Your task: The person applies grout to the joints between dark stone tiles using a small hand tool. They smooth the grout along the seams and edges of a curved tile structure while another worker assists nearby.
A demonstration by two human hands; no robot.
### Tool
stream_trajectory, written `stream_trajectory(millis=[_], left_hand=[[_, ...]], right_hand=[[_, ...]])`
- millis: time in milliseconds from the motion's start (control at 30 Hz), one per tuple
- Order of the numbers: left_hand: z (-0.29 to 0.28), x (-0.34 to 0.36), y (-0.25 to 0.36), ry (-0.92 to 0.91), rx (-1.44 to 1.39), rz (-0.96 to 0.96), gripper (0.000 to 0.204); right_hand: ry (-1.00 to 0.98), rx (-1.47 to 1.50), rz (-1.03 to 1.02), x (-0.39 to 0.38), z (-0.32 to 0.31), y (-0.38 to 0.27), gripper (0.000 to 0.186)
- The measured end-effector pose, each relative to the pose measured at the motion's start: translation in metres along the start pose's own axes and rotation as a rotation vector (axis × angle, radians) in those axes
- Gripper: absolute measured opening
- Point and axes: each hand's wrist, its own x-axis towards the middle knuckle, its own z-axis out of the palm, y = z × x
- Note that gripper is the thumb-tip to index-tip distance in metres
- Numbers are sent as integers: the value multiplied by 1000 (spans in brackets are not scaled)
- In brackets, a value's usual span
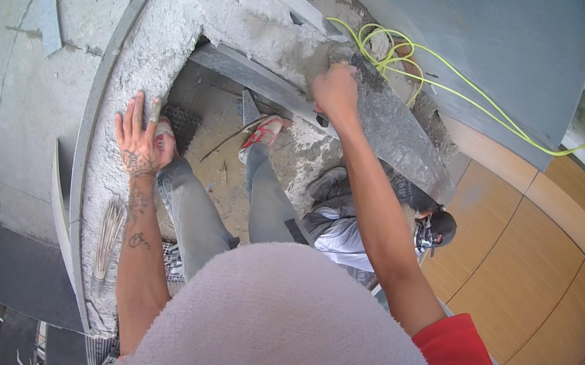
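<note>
My left hand (143,140) lies flat, fingers spread, on the rough grey mortar (143,68) along the top of a curved ledge. My right hand (336,95) is closed around a tool (322,120) whose dark handle end shows below the fist; its working end is hard to make out against the grey mortar. That fist is over the far mortar strip, beside a dark grey stone slab (401,135). Another stone strip (252,77) edges the opening below. On the left ledge, near my forearm, lies a brush-like bundle of pale bristles (110,237).
A yellow-green cord (386,59) lies coiled past my right hand, trailing right over a grey panel (478,43). My feet stand in the dusty recess (222,163). Another person in a dark cap (443,227) is low at right, near wood-coloured panels (507,242).
</note>
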Motion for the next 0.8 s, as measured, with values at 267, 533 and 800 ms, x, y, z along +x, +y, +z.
stream_trajectory(millis=[267,533,800], left_hand=[[2,1,17,-65,-79,42,71],[-5,5,0,-63,-5,77,74],[-3,5,8,-38,-8,112,72]], right_hand=[[232,653,320,-9,80,36,36],[403,495,419,-37,56,-40,43],[384,535,461,-36,28,-26,45]])
